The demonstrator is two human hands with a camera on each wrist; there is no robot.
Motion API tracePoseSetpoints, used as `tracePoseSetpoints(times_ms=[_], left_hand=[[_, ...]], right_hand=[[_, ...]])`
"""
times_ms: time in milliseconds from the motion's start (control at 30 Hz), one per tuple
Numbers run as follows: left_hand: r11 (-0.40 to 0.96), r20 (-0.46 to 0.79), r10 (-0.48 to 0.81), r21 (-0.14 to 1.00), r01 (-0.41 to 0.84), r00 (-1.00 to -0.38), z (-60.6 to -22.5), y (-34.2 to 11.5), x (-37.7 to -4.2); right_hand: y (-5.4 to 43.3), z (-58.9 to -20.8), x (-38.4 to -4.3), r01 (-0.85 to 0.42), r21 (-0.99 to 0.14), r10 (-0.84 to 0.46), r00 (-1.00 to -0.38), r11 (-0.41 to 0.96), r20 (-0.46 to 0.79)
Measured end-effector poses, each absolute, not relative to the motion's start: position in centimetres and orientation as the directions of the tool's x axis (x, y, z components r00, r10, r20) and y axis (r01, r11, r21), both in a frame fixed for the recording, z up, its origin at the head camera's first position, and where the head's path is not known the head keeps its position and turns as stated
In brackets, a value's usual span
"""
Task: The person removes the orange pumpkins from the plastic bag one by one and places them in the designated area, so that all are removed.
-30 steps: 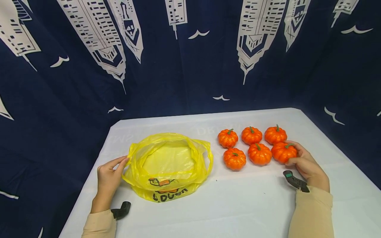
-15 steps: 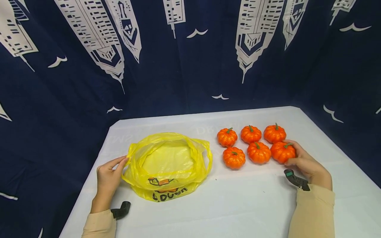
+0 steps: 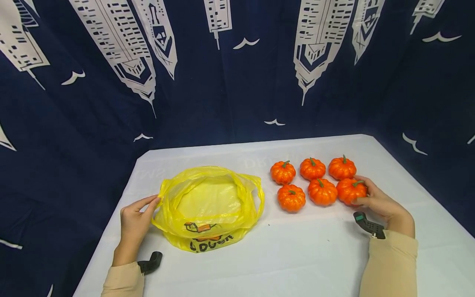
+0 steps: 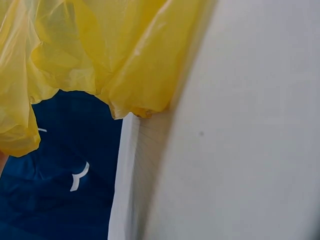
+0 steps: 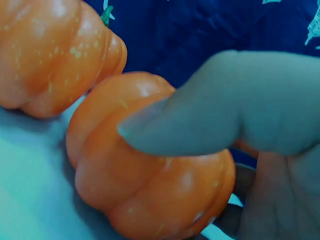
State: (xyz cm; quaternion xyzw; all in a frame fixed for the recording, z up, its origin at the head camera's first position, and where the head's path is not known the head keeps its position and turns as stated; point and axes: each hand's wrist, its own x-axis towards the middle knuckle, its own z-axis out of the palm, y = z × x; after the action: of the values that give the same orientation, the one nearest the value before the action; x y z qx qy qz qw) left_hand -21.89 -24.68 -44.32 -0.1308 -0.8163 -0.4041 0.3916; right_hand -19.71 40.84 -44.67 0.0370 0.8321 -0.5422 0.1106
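A yellow plastic bag [image 3: 208, 235] stands on the table with its mouth spread wide and duck lettering on its front. At its left edge, my left hand [image 3: 134, 222] pinches the plastic between thumb and fingertips. On the right, several small orange pumpkins with green stems sit in two rows. My right hand [image 3: 382, 204] grips the front-right pumpkin [image 3: 349, 190], thumb over the near side and fingers behind it. In the right wrist view the thumb [image 5: 185, 120] lies across that pumpkin [image 5: 130, 185]. The left wrist view holds the hanging yellow plastic [image 4: 145, 65].
Beside the held pumpkin are the front-middle pumpkin [image 3: 322, 192] and the back-right pumpkin [image 3: 342, 169], both very close. A front-left pumpkin [image 3: 291, 199] is nearest the bag. The white-covered table [image 3: 259, 264] ends at a dark blue printed curtain [image 3: 230, 90].
My right thumb has come further over the front of the pumpkin, which has shifted very slightly left. The left hand and the bag stay as they were.
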Motion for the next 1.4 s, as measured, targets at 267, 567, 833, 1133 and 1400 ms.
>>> tracePoseSetpoints(times_ms=[267, 567, 833, 1133, 1400], left_hand=[[0.619, 0.716, -0.118, 0.595, 0.513, -0.688, -44.1, -25.0, -22.0], [0.615, 0.678, -0.133, 0.629, 0.476, -0.723, -43.8, -25.3, -21.9], [0.656, 0.675, -0.115, 0.603, 0.454, -0.729, -43.3, -25.6, -21.8], [0.79, 0.688, 0.116, 0.373, 0.486, -0.717, -42.2, -27.5, -21.8], [0.804, 0.612, 0.355, 0.186, 0.565, -0.707, -39.5, -28.0, -22.8]], right_hand=[[39.8, -42.0, -20.2, 0.233, -0.78, 0.046, -0.966, 0.581, -0.255], [36.1, -39.4, -20.8, 0.197, -0.749, 0.113, -0.98, 0.633, -0.162], [33.9, -38.7, -21.5, 0.099, -0.748, 0.113, -0.993, 0.657, -0.032], [32.0, -36.9, -22.3, -0.054, -0.629, -0.075, -0.997, 0.775, -0.007], [31.6, -34.6, -22.9, -0.203, -0.506, -0.217, -0.976, 0.838, 0.032]])
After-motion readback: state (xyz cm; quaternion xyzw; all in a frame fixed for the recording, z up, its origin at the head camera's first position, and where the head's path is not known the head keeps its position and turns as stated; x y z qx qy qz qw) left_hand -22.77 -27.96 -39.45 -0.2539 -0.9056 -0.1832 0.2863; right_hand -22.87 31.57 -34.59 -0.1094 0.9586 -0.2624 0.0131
